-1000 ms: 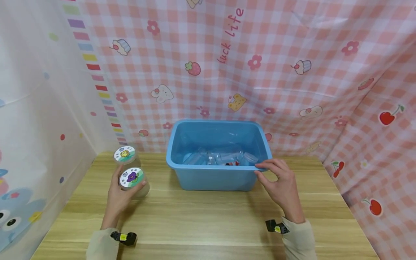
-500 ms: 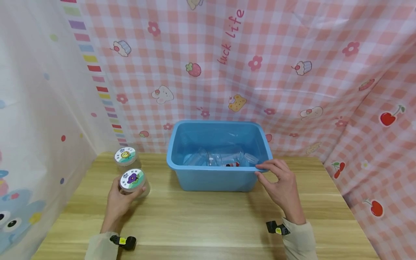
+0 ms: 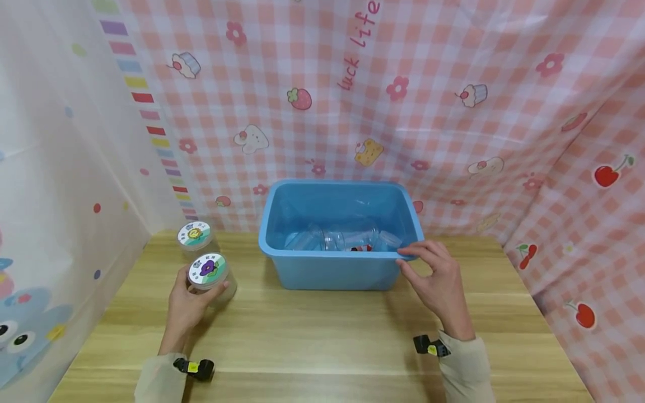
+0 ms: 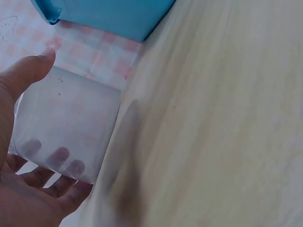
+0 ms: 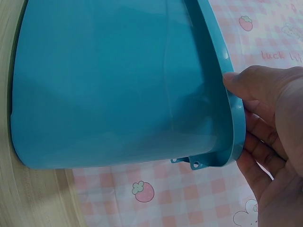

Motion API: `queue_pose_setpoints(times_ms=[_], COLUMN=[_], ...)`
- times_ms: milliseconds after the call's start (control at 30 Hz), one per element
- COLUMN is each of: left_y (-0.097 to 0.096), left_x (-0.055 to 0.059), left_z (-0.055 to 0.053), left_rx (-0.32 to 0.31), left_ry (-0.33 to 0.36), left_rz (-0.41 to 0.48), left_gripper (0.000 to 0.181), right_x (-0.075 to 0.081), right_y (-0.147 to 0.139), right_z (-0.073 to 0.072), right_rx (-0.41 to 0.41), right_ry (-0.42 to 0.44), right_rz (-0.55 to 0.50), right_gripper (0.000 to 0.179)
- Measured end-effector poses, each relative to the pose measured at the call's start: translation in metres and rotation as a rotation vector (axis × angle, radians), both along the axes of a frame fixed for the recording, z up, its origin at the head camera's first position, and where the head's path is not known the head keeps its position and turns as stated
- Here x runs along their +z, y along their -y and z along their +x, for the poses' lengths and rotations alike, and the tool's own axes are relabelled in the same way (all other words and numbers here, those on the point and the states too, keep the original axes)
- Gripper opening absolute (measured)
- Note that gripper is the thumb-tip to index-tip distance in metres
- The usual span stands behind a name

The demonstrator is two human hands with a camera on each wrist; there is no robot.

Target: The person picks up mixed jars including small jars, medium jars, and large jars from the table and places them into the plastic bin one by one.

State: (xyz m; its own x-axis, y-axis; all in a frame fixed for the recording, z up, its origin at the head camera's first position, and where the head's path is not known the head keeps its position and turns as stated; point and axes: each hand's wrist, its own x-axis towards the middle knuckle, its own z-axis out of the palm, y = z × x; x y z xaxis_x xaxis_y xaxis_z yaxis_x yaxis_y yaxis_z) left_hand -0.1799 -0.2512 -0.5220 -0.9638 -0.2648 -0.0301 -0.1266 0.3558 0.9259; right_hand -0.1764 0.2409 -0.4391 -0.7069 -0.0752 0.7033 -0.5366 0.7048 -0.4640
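Note:
In the head view, my left hand [image 3: 187, 299] holds a clear plastic jar [image 3: 228, 286] whose round lid carries a purple flower picture. Thumb and fingers go round opposite sides of the jar, and the left wrist view shows fingertips [image 4: 59, 156] through its clear wall. The jar is upright; whether its base touches the table is hard to tell. Just behind stands a second jar [image 3: 195, 234] with a yellow flower on the lid. On the right, my right hand [image 3: 439, 280] pinches the front right corner of a blue plastic bin's rim [image 5: 232, 113], thumb and fingers on either side.
Several clear containers [image 3: 358, 238] lie inside the blue bin, one with a red mark. The bin stands at the back middle of the wooden table [image 3: 312, 341]. A pink checked cloth [image 3: 322, 129] hangs behind, with a white patterned cloth [image 3: 96, 168] at the left.
My left fingers have drawn back from between the two jars and now sit lower round the front jar, which has shifted slightly right. The right hand stays on the rim.

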Motion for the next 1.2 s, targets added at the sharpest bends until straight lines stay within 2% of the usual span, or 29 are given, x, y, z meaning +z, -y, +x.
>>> queue_pose_setpoints(times_ms=[300,500,800,1000,1200], left_y=[-0.005,-0.014,-0.019,-0.025,-0.025], left_x=[0.016,0.023,0.031,0.036,0.047], left_z=[-0.005,-0.01,-0.009,-0.01,-0.012], left_rx=[-0.019,-0.038,-0.042,-0.072,-0.073], left_ry=[-0.041,-0.076,-0.107,-0.136,-0.141], left_rz=[-0.014,-0.018,-0.087,-0.081,-0.091], left_gripper=[0.103,0.099,0.093,0.096,0.096], right_x=[0.001,0.003,0.002,-0.002,-0.001], right_y=[0.0,-0.001,0.001,-0.001,-0.001], right_z=[-0.002,-0.004,-0.005,-0.001,-0.001], right_rx=[0.005,-0.002,0.027,0.005,-0.002], right_ry=[0.003,-0.004,0.0,0.02,0.024], right_rz=[-0.012,-0.013,-0.02,-0.017,-0.014], right_gripper=[0.021,0.022,0.021,0.022,0.022])
